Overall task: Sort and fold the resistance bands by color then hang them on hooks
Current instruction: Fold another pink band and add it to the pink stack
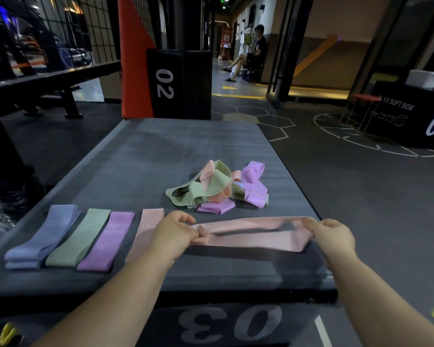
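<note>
I had the pink band held betw. both hands, low over the front part of the soft box top, to the right of the sorted row. The left hand pinched the left end, thumb against curled fingers. The right hand had its fingers curled round the right end. The loop was pulled long and nearly flat, with a narrow gap open betw. its two layers.

I judged this band very light, soft and stretchy, so it sags if not held at both ends. The surface looked matte, prob. not slippery. The best hold is at the two end folds with both layers together, then bring one end onto the other.

At the left lay four folded stacks side by side: blue stack, green stack, purple stack and pink stack, this last partly hidden by my left wrist. Behind my hands was the unsorted pile, green, pink and purple bands tangled. Hooks were not visible to me.
</note>
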